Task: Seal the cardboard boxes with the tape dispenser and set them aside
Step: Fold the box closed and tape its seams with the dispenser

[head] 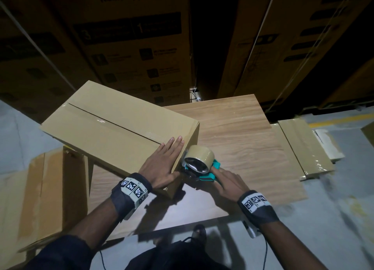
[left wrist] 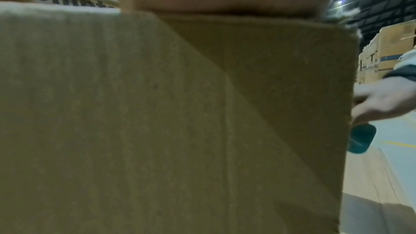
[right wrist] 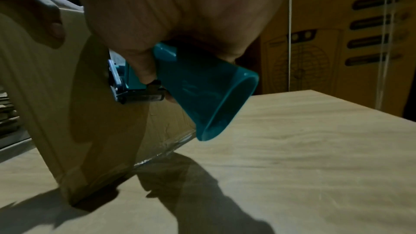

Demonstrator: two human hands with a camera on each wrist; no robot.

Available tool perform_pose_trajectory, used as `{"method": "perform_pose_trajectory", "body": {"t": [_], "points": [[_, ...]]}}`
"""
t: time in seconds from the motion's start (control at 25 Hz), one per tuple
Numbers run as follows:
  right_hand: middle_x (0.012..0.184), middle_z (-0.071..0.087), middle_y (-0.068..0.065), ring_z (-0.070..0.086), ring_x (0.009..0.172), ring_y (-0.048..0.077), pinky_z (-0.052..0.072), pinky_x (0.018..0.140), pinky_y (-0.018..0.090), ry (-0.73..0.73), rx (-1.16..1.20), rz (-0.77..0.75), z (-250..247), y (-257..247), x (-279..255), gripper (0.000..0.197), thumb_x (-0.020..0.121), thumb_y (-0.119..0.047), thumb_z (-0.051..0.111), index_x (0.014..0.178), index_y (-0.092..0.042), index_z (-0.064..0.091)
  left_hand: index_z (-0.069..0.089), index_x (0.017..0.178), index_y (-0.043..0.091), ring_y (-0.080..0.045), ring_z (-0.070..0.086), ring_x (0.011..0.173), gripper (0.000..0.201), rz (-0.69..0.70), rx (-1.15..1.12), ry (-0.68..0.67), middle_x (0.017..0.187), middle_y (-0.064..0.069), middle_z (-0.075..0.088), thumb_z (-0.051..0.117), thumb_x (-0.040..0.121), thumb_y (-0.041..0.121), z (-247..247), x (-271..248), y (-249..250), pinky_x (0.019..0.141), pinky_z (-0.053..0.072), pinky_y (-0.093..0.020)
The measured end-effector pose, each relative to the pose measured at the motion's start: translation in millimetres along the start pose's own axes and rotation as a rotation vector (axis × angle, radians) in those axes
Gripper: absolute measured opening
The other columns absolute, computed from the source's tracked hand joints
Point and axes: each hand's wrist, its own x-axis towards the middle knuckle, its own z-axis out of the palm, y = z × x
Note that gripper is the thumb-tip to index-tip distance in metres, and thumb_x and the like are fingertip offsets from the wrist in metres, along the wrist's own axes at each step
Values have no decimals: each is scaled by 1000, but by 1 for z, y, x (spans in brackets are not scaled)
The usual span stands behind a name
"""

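Observation:
A closed cardboard box (head: 113, 124) lies on the wooden table (head: 242, 144), with clear tape along its top seam. My left hand (head: 164, 158) presses flat on the box's near right corner, fingers straight. My right hand (head: 228, 180) grips the handle of a teal tape dispenser (head: 202, 164) carrying a brown tape roll, its head against the box's right end face. In the right wrist view the teal dispenser handle (right wrist: 202, 95) sits in my fingers, with the cutter end at the cardboard box (right wrist: 56, 104). The left wrist view is filled by the cardboard box side (left wrist: 157, 113).
A flattened cardboard stack (head: 303, 148) lies past the table's right edge. Another box (head: 44, 198) stands on the floor at the left. Tall printed cartons (head: 131, 36) wall the back. The table's right half has free room.

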Motion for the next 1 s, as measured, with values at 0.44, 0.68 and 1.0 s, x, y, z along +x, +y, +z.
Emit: {"method": "perform_pose_trajectory", "body": {"t": [0.44, 0.68, 1.0], "points": [[106, 70, -4, 66, 93, 24, 52, 80, 37, -162, 320, 355, 42, 31, -60, 36, 86, -44, 60, 118, -56, 47, -13, 162, 32, -16, -22, 155, 105, 138, -19, -62, 168, 9, -19, 58, 85, 26, -1, -2, 1, 125, -14, -43], [97, 72, 19, 68, 75, 36, 58, 68, 54, 224, 1145, 718, 77, 67, -69, 39, 88, -8, 68, 122, -24, 59, -9, 159, 47, -20, -29, 152, 110, 125, 58, -167, 166, 11, -26, 55, 83, 0, -15, -17, -3, 119, -19, -54], [115, 64, 18, 66, 91, 28, 58, 86, 47, 385, 1364, 954, 125, 78, 1, 73, 74, -19, 84, 133, -23, 42, -14, 160, 44, -20, -13, 157, 115, 88, 206, 37, 169, 11, -16, 69, 87, 12, 4, -55, -45, 127, -2, -56]]}}
